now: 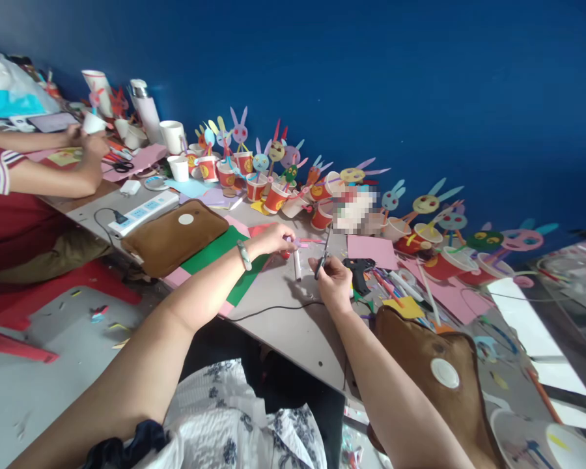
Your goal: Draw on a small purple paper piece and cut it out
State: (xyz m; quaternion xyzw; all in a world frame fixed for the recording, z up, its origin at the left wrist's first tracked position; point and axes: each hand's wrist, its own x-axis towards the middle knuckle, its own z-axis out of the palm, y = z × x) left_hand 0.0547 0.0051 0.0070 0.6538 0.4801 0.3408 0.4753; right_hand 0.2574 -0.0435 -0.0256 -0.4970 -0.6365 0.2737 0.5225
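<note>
My right hand [336, 284] is closed around the handles of a pair of scissors [325, 251], whose blades point away from me over the table. To its left, my left hand [275, 239] pinches a small pink-purple piece [301, 244], too small to make out fully. Between the hands a white marker-like stick [297, 267] lies on the tabletop. Under my left wrist is a sheet of green paper [212, 257]. A black glue gun [359, 273] rests just right of my right hand.
Paper cups with rabbit faces [276, 195] line the wall. Brown cushion-like pads [176, 238] [420, 365] lie at both sides. A power strip [144, 213] sits at left, near a co-worker's arm [53, 176] holding a white cup [94, 122]. A black cable [273, 307] crosses the front.
</note>
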